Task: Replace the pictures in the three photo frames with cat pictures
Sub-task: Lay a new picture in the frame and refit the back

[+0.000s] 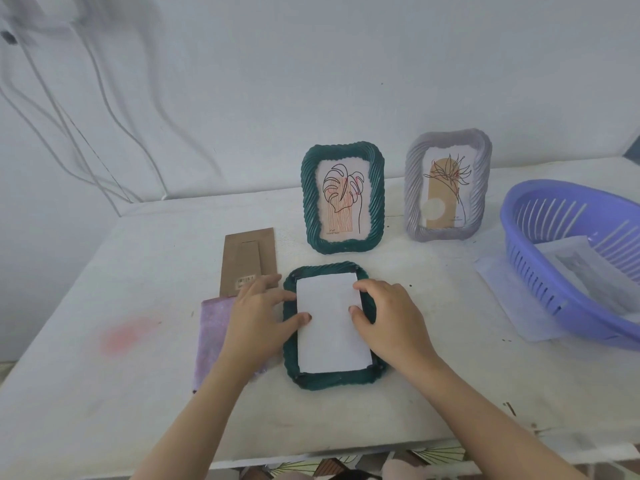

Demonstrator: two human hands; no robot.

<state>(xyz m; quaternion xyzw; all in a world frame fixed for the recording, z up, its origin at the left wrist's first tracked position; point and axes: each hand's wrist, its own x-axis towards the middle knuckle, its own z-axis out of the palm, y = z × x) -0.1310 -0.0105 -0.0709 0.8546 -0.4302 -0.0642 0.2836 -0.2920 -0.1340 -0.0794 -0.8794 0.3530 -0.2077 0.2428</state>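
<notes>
- The dark green frame [330, 377] lies face down in the middle of the white table [104, 393], with a rope-twist border and rounded corners. A white sheet [329, 323], blank side up, sits in its opening.
- The left hand [258, 315] rests at the frame's 9 o'clock edge, fingers spread flat, thumb tip pressing on the sheet. Loose, not gripping anything.
- The right hand [388, 315] sits at 3 o'clock, fingertips on the sheet's right edge, also just pressing, nothing clutched.
- A brown cardboard backing [247, 259] with a fold-out stand lies at 10 o'clock, and a purplish mottled picture [211, 337] is half under the left wrist.
- At 12 o'clock a second green frame [343, 199] stands upright with a leaf line drawing. At 1 o'clock there's a pale grey frame [448, 185] with the same twisted look.
- A slotted purple plastic basket [540, 271] at 3 o'clock holds papers.
</notes>
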